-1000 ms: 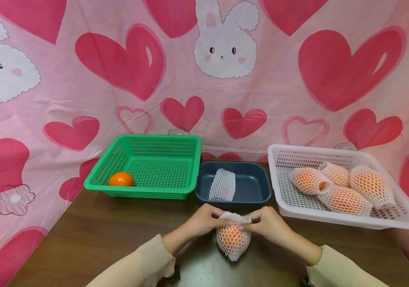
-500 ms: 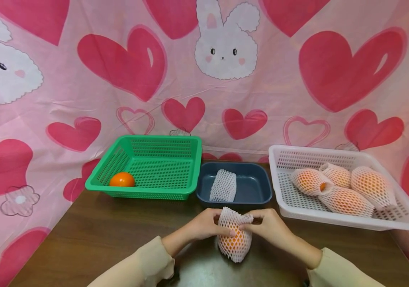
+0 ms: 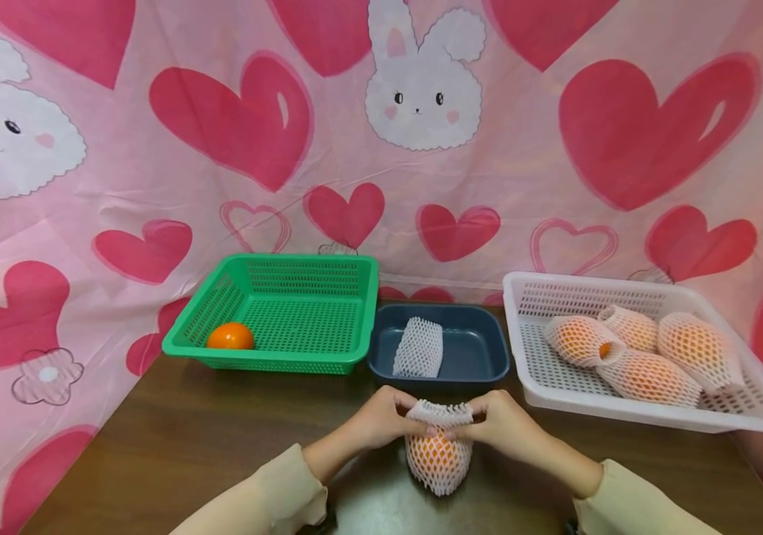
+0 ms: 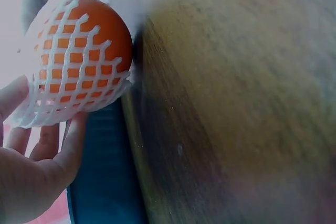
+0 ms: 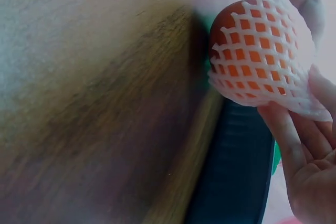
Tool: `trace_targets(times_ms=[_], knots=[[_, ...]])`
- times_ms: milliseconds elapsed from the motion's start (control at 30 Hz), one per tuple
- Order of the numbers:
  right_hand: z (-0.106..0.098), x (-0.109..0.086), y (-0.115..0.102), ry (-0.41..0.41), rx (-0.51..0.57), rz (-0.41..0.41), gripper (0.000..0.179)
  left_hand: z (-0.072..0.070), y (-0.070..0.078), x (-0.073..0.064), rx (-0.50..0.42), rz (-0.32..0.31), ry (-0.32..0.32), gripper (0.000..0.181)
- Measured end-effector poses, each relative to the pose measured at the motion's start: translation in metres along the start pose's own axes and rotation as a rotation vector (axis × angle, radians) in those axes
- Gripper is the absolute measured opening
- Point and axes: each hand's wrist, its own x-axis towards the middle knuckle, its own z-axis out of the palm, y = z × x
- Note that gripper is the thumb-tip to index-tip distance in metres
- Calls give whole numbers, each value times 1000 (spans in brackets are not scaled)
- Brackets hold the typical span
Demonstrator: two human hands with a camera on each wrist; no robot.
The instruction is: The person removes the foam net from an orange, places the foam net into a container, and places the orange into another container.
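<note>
An orange sits inside a white foam fruit net just above the front of the table. My left hand pinches the net's upper left edge, thumb in front and fingers behind. On the opposite side my right hand pinches the upper right edge the same way. Both wrist views show the orange's lower end bare, poking out past the net's open bottom edge. Beyond the hands, a dark blue tray holds one flat foam net.
At back left stands a green basket with one bare orange. A white basket on the right holds several net-wrapped oranges. Behind the brown wooden table hangs a pink curtain with hearts and rabbits.
The net's top edge, lopsided half a second ago, now stands more level and wider between the hands. Both hands keep their pinch at its sides, and the wrapped orange is slightly lower in view.
</note>
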Motion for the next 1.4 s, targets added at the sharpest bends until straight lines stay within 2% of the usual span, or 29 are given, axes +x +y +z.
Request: trace_targets(times_ms=[167, 300, 467, 567, 667, 733, 867, 1167, 1400], knots=[[1, 2, -2, 40, -53, -40, 13, 0, 0, 0, 14, 53, 29, 9], [1, 3, -2, 31, -103, -67, 16, 0, 0, 0, 36, 108, 62, 9], [-1, 2, 1, -71, -140, -23, 35, 0, 0, -1, 26, 72, 94, 13], [-1, 1, 3, -96, -140, -3, 35, -1, 0, -2, 9, 14, 52, 26], [1, 1, 4, -78, -125, 6, 29, -2, 1, -3, 44, -25, -5, 37], [2, 1, 4, -64, -118, 20, 26, -2, 2, -3, 69, -31, -20, 40], [4, 1, 3, -50, -93, 29, 22, -3, 2, -3, 97, -25, 14, 36], [4, 0, 2, -18, -57, -26, 20, -2, 4, -3, 59, 7, 58, 26], [6, 3, 0, 62, -92, -34, 24, -2, 7, 0, 63, 44, 107, 18]])
